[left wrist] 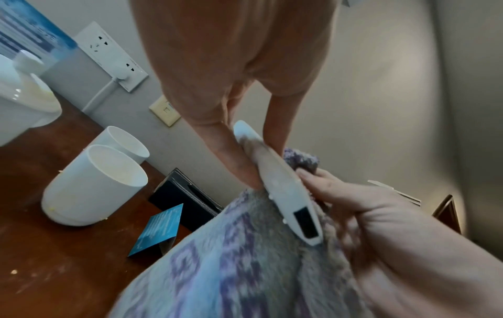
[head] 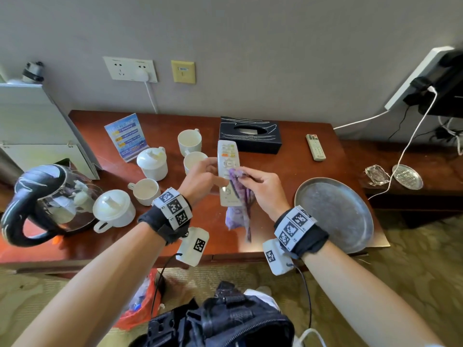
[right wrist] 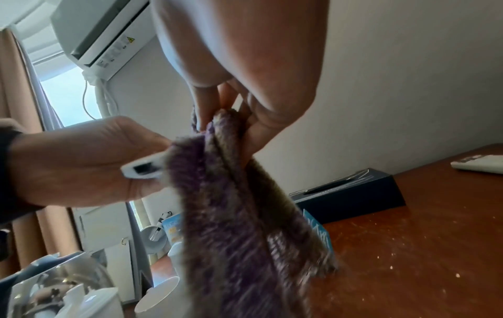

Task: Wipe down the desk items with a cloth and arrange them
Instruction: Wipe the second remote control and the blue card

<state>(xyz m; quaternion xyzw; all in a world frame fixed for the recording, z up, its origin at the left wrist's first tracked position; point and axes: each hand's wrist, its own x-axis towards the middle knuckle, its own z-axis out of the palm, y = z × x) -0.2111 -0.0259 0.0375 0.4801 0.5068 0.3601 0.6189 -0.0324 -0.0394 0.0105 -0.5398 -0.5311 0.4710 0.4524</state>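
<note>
Above the middle of the wooden desk (head: 288,171) my left hand (head: 200,177) grips a long white remote (head: 228,159) by its edges, buttons facing up. My right hand (head: 260,186) pinches a purple patterned cloth (head: 239,196) and presses it on the remote's face; the rest of the cloth hangs down. In the left wrist view the remote (left wrist: 283,189) shows edge-on between thumb and fingers, the cloth (left wrist: 245,258) draped below. In the right wrist view the cloth (right wrist: 236,215) hides most of the remote (right wrist: 141,169).
On the desk stand several white cups (head: 189,141), lidded cups (head: 152,162), a glass kettle (head: 50,199) at the left, a blue card (head: 126,136), a black tissue box (head: 250,135), a second remote (head: 315,147) and a round metal tray (head: 335,211). Cables (head: 406,149) hang at the right.
</note>
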